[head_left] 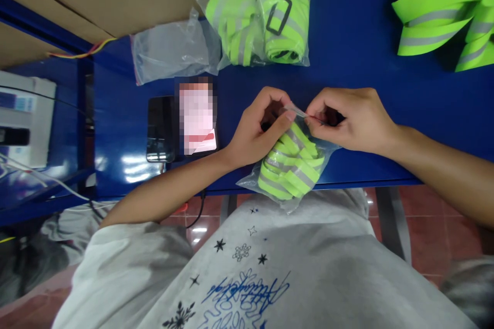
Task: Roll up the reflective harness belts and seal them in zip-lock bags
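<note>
Both hands pinch the top edge of a clear plastic zip bag (pixel 252 181) at the front of the blue table. Inside the bag lies a bundle of neon yellow-green reflective straps (pixel 291 167) with grey stripes. My left hand (pixel 264 123) is closed on the bag's edge, thumb in front and fingers curled. Opposite it, my right hand (pixel 347 115) grips the same edge between thumb and forefinger. The bag hangs tilted below the hands, its lower part over the table's front edge, near the grey shirt.
At the back stand two filled bags, one with a reflective strap bundle (pixel 233 25), the other with a strap roll (pixel 285 15). Empty clear bags (pixel 170 51) lie left of them. Two phones, one dark (pixel 160 128), one lit (pixel 196 118), rest left. Loose reflective straps (pixel 440 10) lie far right.
</note>
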The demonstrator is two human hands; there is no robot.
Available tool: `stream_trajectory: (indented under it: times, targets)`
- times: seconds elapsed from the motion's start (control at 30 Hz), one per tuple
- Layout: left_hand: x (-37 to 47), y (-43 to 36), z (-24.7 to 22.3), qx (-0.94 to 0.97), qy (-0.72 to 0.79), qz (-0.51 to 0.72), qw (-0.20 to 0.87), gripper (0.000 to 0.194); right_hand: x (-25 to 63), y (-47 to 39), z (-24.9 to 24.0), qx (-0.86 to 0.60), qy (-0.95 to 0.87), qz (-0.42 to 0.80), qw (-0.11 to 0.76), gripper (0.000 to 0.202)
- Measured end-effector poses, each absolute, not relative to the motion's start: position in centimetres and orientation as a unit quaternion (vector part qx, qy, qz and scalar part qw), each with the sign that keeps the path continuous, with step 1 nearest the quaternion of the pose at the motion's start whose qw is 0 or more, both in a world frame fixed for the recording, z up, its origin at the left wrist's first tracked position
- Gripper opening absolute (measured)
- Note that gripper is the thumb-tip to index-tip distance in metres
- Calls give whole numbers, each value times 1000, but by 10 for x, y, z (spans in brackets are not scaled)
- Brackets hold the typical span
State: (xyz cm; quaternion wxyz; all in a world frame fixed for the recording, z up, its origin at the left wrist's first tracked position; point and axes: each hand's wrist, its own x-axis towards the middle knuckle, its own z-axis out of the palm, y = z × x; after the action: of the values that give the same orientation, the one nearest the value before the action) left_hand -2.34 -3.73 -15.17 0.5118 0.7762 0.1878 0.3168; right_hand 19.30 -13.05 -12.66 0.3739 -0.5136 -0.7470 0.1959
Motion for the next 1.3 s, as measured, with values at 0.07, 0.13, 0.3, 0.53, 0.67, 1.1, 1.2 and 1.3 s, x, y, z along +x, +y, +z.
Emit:
stream_trajectory:
  times: [0.07,0.13,0.3,0.53,0.67,1.1,1.2,1.3]
  targets:
    - [-24,-38,-149,781,177,306,514,25,193,-129,-129,-500,-754,190,381,5]
    - [-25,-39,-147,788,178,307,502,24,193,-128,-129,-505,-755,189,373,4]
    - [-24,-37,-148,792,202,314,483,26,193,-129,-129,-527,-753,169,355,5]
    - [-24,-39,-149,789,183,328,486,19,195,-130,-128,-519,-764,171,343,3]
    - [-23,-40,-150,774,191,339,500,22,196,-131,-123,-557,-751,183,305,4]
    - [-25,-39,-158,772,226,326,497,32,198,-132,-118,-570,-722,244,308,13]
    - [-25,-39,-156,764,216,336,506,28,201,-130,-119,-551,-736,234,316,11]
    - [-24,-37,-154,746,228,360,512,29,210,-128,-120,-519,-753,232,331,11]
